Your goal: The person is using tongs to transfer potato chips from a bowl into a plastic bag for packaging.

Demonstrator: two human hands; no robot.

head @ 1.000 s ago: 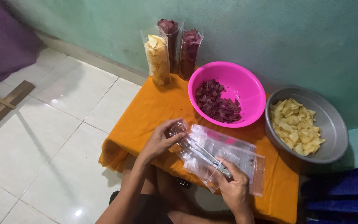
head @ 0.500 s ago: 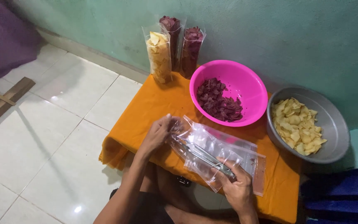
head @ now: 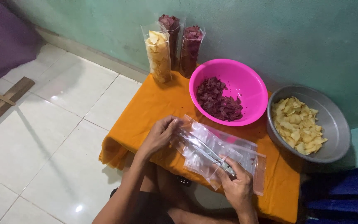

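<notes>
Under both hands lies an orange cloth (head: 154, 112) spread over a low table, set on a white tiled floor (head: 50, 137) against a green wall (head: 270, 33). Beyond the hands, on the cloth, sits a pink bowl (head: 245, 79) of dark purple chips, and to its right a grey metal bowl (head: 332, 124) of yellow chips. Farther back stand three tall filled bags (head: 175, 45), one yellow and two purple. Between the hands rests a pile of clear plastic bags (head: 224, 149), flat on the cloth. The left hand (head: 160, 135) pinches the pile's far left corner, fingers closed on the plastic. The right hand (head: 237, 186) grips the near end of metal tongs (head: 206, 151), which lie slantwise across the bags.
</notes>
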